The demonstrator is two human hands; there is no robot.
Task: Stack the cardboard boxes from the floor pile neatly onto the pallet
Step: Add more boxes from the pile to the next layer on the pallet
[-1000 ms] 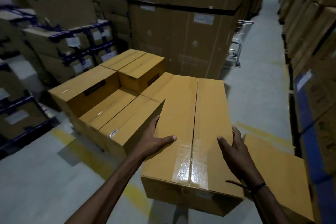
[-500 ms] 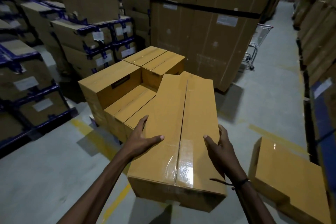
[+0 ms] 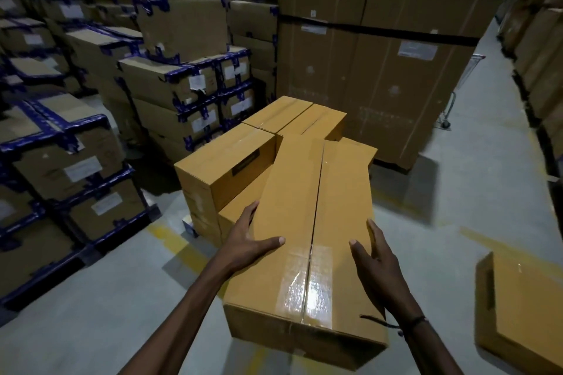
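Both hands, left (image 3: pixel 248 239) and right (image 3: pixel 373 256), grip the box (image 3: pixel 307 222) sidewalls, its long axis pointing ahead toward the stack (image 3: pixel 225 161).

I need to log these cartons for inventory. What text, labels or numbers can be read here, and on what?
No text is legible.
White labels on the blue-taped cartons: too blurred.
Label on the tall strapped carton stack: too small.
Dark panel on a stacked yellow box: unreadable.
Carried box: only clear tape, no print.
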